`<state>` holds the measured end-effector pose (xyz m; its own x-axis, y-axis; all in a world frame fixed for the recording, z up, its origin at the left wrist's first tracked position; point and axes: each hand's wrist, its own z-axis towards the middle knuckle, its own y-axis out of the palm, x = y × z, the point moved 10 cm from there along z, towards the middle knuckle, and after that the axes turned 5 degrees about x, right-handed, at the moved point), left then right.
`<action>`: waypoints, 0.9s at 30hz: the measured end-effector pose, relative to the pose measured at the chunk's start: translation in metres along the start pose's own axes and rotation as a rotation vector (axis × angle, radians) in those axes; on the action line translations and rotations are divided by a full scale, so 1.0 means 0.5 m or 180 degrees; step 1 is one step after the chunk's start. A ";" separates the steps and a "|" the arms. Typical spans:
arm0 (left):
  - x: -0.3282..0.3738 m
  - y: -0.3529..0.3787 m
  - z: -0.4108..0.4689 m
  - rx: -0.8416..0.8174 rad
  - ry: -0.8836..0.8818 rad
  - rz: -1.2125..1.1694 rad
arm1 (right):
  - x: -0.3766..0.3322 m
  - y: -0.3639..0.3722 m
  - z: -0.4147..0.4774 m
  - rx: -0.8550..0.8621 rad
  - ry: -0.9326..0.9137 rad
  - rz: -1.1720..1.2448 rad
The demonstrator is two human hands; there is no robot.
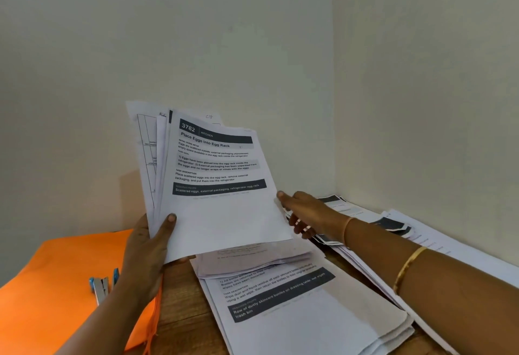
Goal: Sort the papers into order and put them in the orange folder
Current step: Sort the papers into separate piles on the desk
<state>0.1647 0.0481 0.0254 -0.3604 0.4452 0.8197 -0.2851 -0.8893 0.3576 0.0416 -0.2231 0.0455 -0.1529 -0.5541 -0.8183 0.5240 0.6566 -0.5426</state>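
Observation:
My left hand (146, 248) grips a fanned bundle of printed papers (219, 186) by its lower left corner and holds it upright above the table. The front sheet is headed "3782 Place Eggs into Egg Rack". My right hand (306, 214) pinches the right edge of that front sheet between thumb and fingers. The orange folder (56, 270) lies flat on the table at the left, under my left forearm. More papers (295, 307) lie in a stack on the table below the bundle, and another spread of papers (393, 228) lies at the right.
A blue and silver stapler (102, 287) rests on the orange folder. The wooden table (185, 309) shows between the folder and the stack. Plain walls meet in a corner just behind the table, close to the papers at the right.

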 end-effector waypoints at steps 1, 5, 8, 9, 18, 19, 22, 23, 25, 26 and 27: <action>0.000 0.000 0.000 0.0000 -0.0002 0.0005 | -0.002 0.018 -0.002 -0.0119 0.0054 0.0089; 0.005 0.006 -0.004 -0.0053 -0.0003 -0.0066 | -0.006 0.044 0.012 0.0000 0.0118 0.0515; 0.008 0.013 -0.009 -0.0077 -0.0013 -0.0164 | -0.019 0.037 0.016 0.0231 0.0058 0.0536; 0.009 0.014 -0.010 -0.0076 -0.0012 -0.0180 | -0.023 0.034 0.016 0.0285 0.0021 0.0500; 0.018 0.015 -0.013 -0.0066 0.0006 -0.0298 | -0.037 0.008 0.023 0.0722 -0.0264 0.0157; 0.017 0.014 -0.012 -0.0067 -0.0004 -0.0308 | -0.038 0.005 0.022 0.0748 -0.0290 0.0151; 0.011 0.010 -0.006 -0.0046 -0.0027 -0.0300 | -0.036 -0.001 0.020 0.0772 -0.0312 0.0185; 0.009 0.009 -0.005 -0.0041 -0.0031 -0.0291 | -0.036 -0.004 0.019 0.0775 -0.0315 0.0170; 0.006 0.008 -0.002 -0.0037 -0.0031 -0.0260 | -0.036 -0.009 0.019 0.0793 -0.0333 0.0120; 0.005 0.008 -0.001 -0.0040 -0.0031 -0.0258 | -0.036 -0.013 0.020 0.0821 -0.0334 0.0107; 0.005 0.009 -0.001 -0.0050 -0.0034 -0.0268 | -0.034 -0.016 0.022 0.0843 -0.0321 0.0107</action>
<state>0.1620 0.0451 0.0289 -0.3251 0.5171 0.7918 -0.3280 -0.8469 0.4185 0.0491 -0.2246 0.0657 -0.0546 -0.5912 -0.8047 0.7300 0.5262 -0.4361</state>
